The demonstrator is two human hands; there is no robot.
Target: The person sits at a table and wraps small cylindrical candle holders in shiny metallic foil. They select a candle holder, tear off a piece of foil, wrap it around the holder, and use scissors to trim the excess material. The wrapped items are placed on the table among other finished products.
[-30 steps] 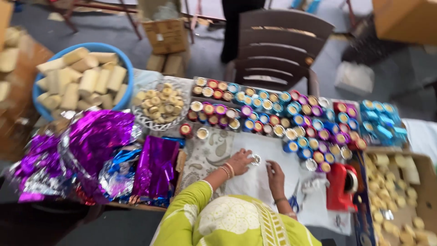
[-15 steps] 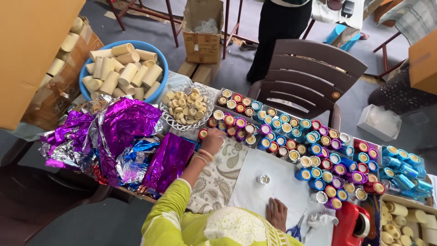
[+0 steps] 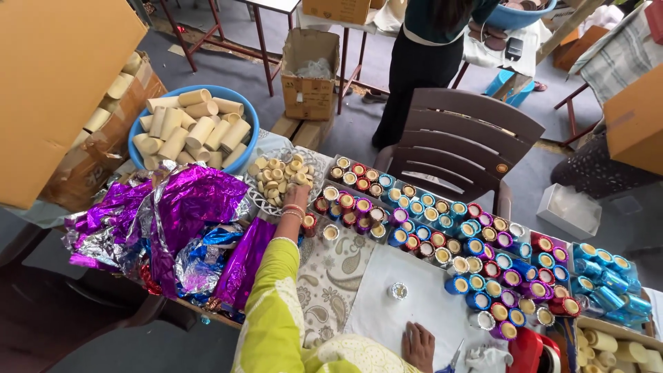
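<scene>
My left hand [image 3: 300,190], with bangles on the wrist and a yellow-green sleeve, reaches far forward to the round plate [image 3: 257,200] piled with short tan cardboard tubes [image 3: 280,176]; its fingers close around one tube at the plate's near edge. My right hand [image 3: 418,345] rests flat on the white cloth [image 3: 414,276] near the table's front edge, holding nothing. A small silver-wrapped tube [image 3: 398,291] stands alone on the cloth between the hands. Rows of foil-wrapped tubes [image 3: 442,228] in red, blue, purple and silver fill the table behind it.
Crumpled purple and blue foil sheets [image 3: 179,221] lie at the left. A blue tub [image 3: 197,128] of long cardboard tubes stands behind them. A brown chair [image 3: 463,138] and a standing person [image 3: 428,55] are beyond the table. Red tape dispenser [image 3: 528,352] and scissors [image 3: 452,359] sit at front right.
My left hand has moved from the rows of wrapped tubes up to the plate of bare tubes. The camera has tilted forward. My right hand stays on the cloth.
</scene>
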